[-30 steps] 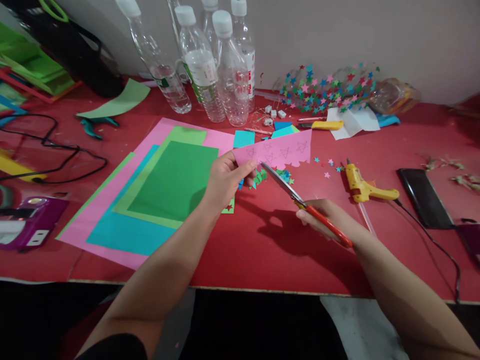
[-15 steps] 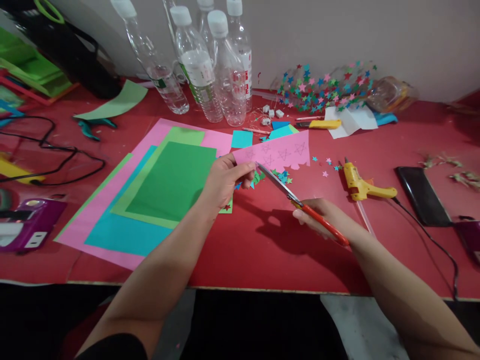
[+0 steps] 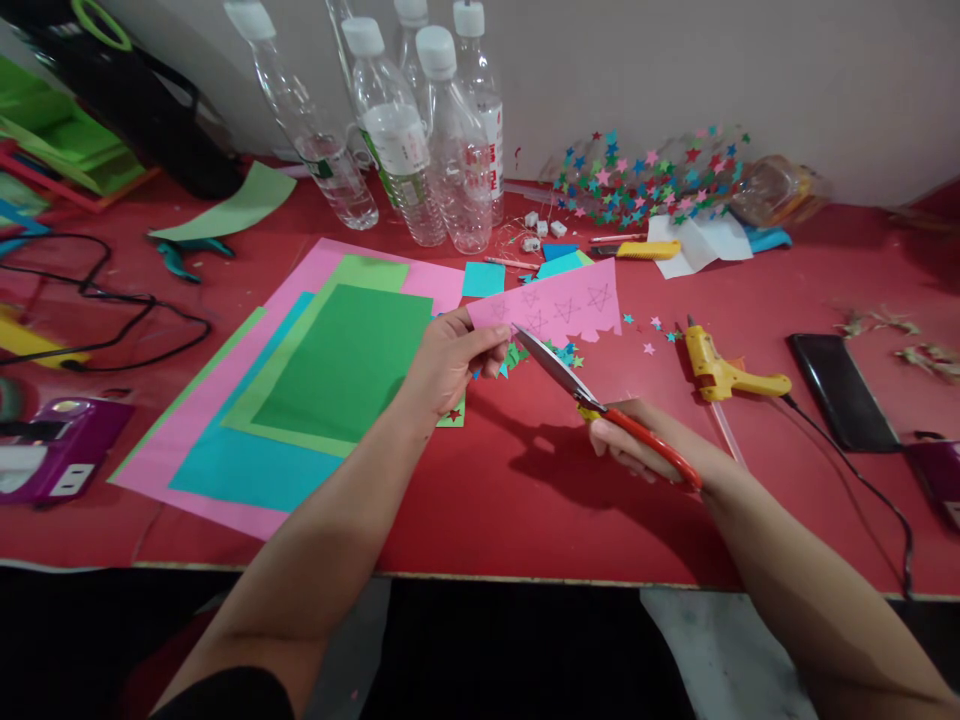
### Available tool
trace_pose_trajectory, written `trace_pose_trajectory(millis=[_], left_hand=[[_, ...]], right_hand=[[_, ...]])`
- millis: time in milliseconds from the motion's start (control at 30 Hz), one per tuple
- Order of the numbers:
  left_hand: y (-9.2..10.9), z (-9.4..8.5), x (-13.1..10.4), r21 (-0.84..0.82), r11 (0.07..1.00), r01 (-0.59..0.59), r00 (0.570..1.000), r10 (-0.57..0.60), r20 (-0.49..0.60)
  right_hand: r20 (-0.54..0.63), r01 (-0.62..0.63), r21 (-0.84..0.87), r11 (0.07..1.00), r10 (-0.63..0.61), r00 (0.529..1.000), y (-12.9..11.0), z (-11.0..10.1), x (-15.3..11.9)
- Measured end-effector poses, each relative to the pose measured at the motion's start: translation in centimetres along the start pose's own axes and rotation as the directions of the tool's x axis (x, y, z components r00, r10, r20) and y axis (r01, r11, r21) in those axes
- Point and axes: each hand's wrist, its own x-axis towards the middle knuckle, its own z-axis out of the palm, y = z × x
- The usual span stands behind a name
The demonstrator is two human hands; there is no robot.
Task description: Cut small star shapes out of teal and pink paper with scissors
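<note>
Above the red table (image 3: pixel 525 530): one pink strip (image 3: pixel 551 298), held up off the surface, to the right of the paper stack (image 3: pixel 345 360).
Left hand (image 3: pixel 450 365): thumb and fingers pinched on the strip's left end.
Right hand (image 3: pixel 666 428): wrapped round the handles of one pair of scissors (image 3: pixel 559 369), blades nearly together, tips by the strip's lower edge near the left thumb; whether they touch paper, I can't tell from where I stand.
Cut: the lower edge is notched toward the right, which I take to mean stars already snipped out.
Uncut: five pencilled stars, by my count, the leftmost faint.
Loose stars (image 3: pixel 649 348): about five right of the strip; the heap below overlaps too much to count.
Star-covered bottle (image 3: pixel 776 190): one, on its side, its stars too many to number.
Upright bottles (image 3: pixel 461 160): at least five, white-capped.
White blocks (image 3: pixel 541 228): four.
Tools: one yellow glue gun (image 3: pixel 724 375), one yellow-handled knife (image 3: pixel 649 250).
Phone (image 3: pixel 844 390): one, dark-screened.
</note>
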Motion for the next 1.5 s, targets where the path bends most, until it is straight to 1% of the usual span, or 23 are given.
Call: trace_pose_trajectory(millis=[200,333,500,567,667,800,900,1000,1133,1300,1500], left_hand=[[0.26,-0.06,-0.22,0.036,0.999,0.003,1.0,-0.004,0.005],[0.2,-0.07,-0.19,0.023,1.0,-0.001,1.0,0.001,-0.006],[-0.15,0.15,-0.28,-0.017,1.0,0.02,0.999,-0.02,0.034],[-0.23,0.29,-0.36,-0.021,1.0,0.005,1.0,-0.005,0.013],[-0.24,0.39,-0.42,0.016,0.999,-0.04,0.999,0.04,-0.018],[-0.18,0.27,-0.43,0.077,0.993,-0.086,0.996,0.089,-0.026],[-0.15,0.19,-0.41,0.086,0.993,-0.083,0.996,0.086,-0.027],[-0.11,0.16,-0.4,0.08,0.994,-0.08,0.996,0.083,-0.025],[0.04,0.16,-0.43,0.09,0.993,-0.07,0.997,0.072,-0.013],[0.32,0.18,-0.54,0.118,0.991,-0.057,0.998,0.056,0.013],[0.33,0.07,-0.46,0.105,0.993,-0.048,0.999,0.046,0.018]], right_hand=[[-0.051,-0.089,0.0,0.996,0.089,0.995,0.23,0.19,0.27],[-0.073,-0.087,-0.006,0.996,0.087,0.994,-0.09,0.46,0.37],[-0.098,-0.066,0.032,0.997,0.069,0.993,-0.23,0.86,0.59],[-0.093,-0.056,0.043,0.998,0.06,0.994,-0.1,0.89,0.68],[-0.074,-0.04,0.031,0.999,0.042,0.996,0.03,0.81,0.73],[-0.055,-0.036,0.023,0.999,0.037,0.998,-0.05,0.71,0.73],[-0.049,-0.06,0.018,0.998,0.061,0.997,-0.1,0.68,0.78],[-0.047,-0.059,0.005,0.998,0.059,0.997,-0.05,0.62,0.82],[-0.027,-0.048,0.022,0.999,0.049,0.998,0.09,0.54,0.73],[-0.04,-0.015,-0.009,1.0,0.015,0.999,0.06,0.5,0.54],[-0.046,-0.053,-0.001,0.999,0.052,0.998,-0.14,0.45,0.62]])
